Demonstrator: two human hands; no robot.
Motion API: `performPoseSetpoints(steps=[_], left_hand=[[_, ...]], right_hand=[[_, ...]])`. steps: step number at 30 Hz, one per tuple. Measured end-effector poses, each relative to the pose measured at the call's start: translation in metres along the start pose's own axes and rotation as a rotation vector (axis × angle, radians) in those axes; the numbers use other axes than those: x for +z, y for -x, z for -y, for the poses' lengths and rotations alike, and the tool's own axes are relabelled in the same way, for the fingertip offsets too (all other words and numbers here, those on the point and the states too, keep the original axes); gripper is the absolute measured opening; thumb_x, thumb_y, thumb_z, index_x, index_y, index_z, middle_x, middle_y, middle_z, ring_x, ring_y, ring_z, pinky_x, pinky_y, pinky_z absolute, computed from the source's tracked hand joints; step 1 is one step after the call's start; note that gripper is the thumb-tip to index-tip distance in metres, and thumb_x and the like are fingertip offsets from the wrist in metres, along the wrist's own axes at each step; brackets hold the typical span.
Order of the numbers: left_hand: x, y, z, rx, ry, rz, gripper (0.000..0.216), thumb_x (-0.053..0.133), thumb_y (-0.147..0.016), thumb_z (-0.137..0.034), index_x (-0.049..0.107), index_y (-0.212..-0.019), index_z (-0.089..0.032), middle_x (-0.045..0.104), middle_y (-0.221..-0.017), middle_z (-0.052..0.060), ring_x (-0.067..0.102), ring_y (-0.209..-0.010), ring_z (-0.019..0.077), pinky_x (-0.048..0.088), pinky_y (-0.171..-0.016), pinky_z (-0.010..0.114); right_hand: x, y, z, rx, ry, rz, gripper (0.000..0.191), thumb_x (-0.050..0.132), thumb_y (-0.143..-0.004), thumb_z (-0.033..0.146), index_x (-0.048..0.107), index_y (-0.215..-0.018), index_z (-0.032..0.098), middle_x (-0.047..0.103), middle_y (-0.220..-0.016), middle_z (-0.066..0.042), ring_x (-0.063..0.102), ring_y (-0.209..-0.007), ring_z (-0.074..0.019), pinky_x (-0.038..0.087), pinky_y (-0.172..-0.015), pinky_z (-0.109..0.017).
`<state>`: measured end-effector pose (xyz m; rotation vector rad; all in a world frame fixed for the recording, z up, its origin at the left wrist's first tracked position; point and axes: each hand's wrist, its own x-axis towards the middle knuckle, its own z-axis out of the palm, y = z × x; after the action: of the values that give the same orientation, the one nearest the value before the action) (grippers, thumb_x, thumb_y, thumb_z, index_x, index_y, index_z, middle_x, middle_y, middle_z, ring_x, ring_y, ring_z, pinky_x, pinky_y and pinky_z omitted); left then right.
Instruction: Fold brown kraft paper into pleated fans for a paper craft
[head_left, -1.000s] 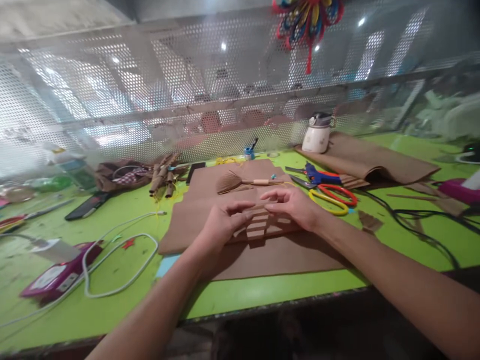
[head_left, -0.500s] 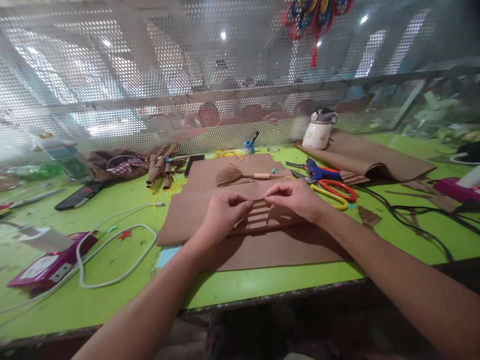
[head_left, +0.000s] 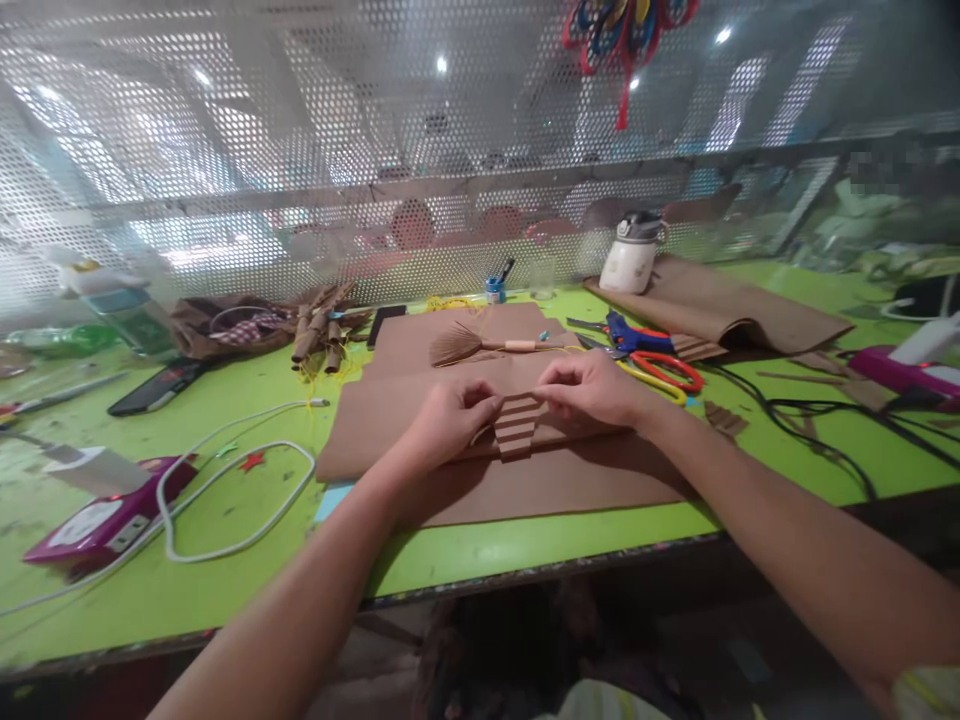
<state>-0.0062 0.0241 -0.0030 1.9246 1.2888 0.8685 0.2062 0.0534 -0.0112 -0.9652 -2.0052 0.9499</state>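
A small piece of brown paper with crosswise pleats (head_left: 516,428) is stretched between my two hands, tapering toward its lower end. My left hand (head_left: 459,415) pinches its upper left corner between thumb and fingers. Its upper right corner is in the pinch of my right hand (head_left: 589,388). Beneath lie large brown paper sheets (head_left: 390,400), stacked and partly folded. Just beyond my hands, a small fan-shaped paper broom (head_left: 456,345) with a pale band on its handle rests on the sheets.
Right of the sheets lie blue-handled pliers (head_left: 630,333) and scissors (head_left: 664,370) with red and yellow handles. A white bottle (head_left: 630,262) stands behind. Rolled paper bundles (head_left: 322,330), a phone (head_left: 157,388), a white cable (head_left: 244,555) and a purple power strip (head_left: 112,520) occupy the left.
The pleated paper now faces me more fully, its folds showing more evenly. Both hands keep their pinch on it. The whole view has shifted slightly.
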Motion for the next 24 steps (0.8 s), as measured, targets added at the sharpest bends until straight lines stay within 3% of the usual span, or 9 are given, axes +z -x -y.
performPoseSetpoints(steps=[4,8,10,14,18,24], left_hand=[[0.001,0.000,-0.001,-0.012,0.019,0.014,0.022,0.056,-0.075,-0.035,0.059,-0.070,-0.013,0.052,-0.053,-0.003,0.043,-0.048,0.0088,0.033,-0.046,0.019],[0.001,0.000,0.000,-0.006,0.050,0.009,0.024,0.058,-0.074,-0.037,0.060,-0.069,-0.013,0.052,-0.053,-0.003,0.042,-0.048,0.0088,0.032,-0.046,0.019],[0.000,0.001,-0.001,-0.003,0.064,0.012,0.025,0.059,-0.074,-0.038,0.060,-0.069,-0.013,0.052,-0.054,-0.002,0.043,-0.049,0.0094,0.032,-0.047,0.020],[-0.002,0.002,-0.006,-0.051,0.064,0.027,0.027,0.060,-0.072,-0.040,0.063,-0.071,-0.013,0.053,-0.053,-0.002,0.044,-0.050,0.0106,0.031,-0.047,0.021],[-0.005,0.002,-0.008,-0.091,0.073,0.089,0.028,0.059,-0.071,-0.040,0.066,-0.074,-0.013,0.058,-0.057,-0.001,0.047,-0.052,0.0122,0.034,-0.050,0.021],[-0.006,0.000,-0.001,-0.029,0.026,0.094,0.028,0.058,-0.072,-0.041,0.064,-0.069,-0.014,0.056,-0.055,-0.001,0.046,-0.052,0.0121,0.034,-0.050,0.021]], right_hand=[[0.000,0.001,0.003,-0.054,0.109,-0.015,0.017,0.060,-0.077,0.030,0.065,-0.070,0.015,0.062,-0.057,-0.001,0.055,-0.051,-0.0116,0.041,-0.050,-0.023],[0.003,-0.001,0.005,-0.272,0.241,-0.008,0.011,0.059,-0.079,0.023,0.068,-0.079,0.017,0.068,-0.078,-0.004,0.060,-0.074,-0.0158,0.045,-0.070,-0.027],[0.006,-0.001,0.006,-0.333,0.252,-0.009,0.011,0.059,-0.081,0.022,0.069,-0.081,0.017,0.068,-0.079,-0.004,0.060,-0.076,-0.0160,0.045,-0.073,-0.027],[0.013,-0.001,0.011,-0.297,0.318,-0.070,0.012,0.060,-0.081,0.021,0.069,-0.075,0.017,0.068,-0.074,-0.004,0.059,-0.071,-0.0151,0.043,-0.068,-0.026],[0.015,0.001,0.017,-0.259,0.389,-0.039,0.012,0.060,-0.082,0.020,0.070,-0.077,0.015,0.069,-0.076,-0.005,0.059,-0.071,-0.0149,0.042,-0.068,-0.025],[0.015,0.003,0.020,-0.296,0.373,-0.018,0.011,0.059,-0.082,0.019,0.069,-0.079,0.016,0.067,-0.077,-0.004,0.058,-0.072,-0.0139,0.042,-0.069,-0.024]])
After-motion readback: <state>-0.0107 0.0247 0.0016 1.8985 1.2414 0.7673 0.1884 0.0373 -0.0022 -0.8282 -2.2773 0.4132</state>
